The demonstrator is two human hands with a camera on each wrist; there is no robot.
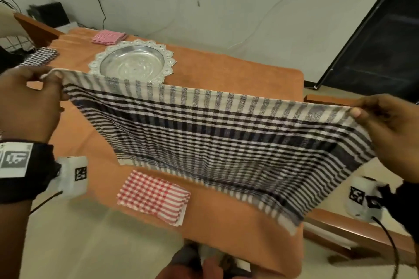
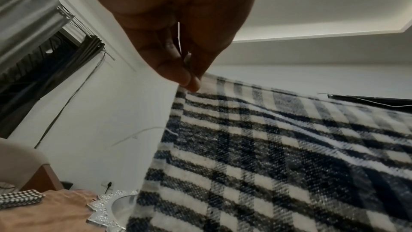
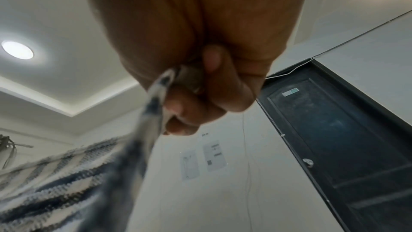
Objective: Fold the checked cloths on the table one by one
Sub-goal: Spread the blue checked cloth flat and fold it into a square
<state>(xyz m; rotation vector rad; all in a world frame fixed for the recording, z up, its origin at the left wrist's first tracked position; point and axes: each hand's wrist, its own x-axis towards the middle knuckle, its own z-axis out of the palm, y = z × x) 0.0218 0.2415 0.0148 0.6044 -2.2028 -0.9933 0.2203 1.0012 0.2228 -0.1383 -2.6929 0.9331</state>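
A large black-and-white checked cloth hangs spread in the air above the orange-covered table. My left hand pinches its upper left corner; in the left wrist view the left hand nips the hem of the cloth. My right hand grips the upper right corner, and in the right wrist view the right hand's fingers curl round the bunched cloth. The cloth's lower edge trails onto the table. A folded red-and-white checked cloth lies near the front edge.
A silver plate with a scalloped rim sits at the back of the table. A folded pink checked cloth lies behind it, and a folded black-and-white checked cloth at the far left. A dark door stands to the right.
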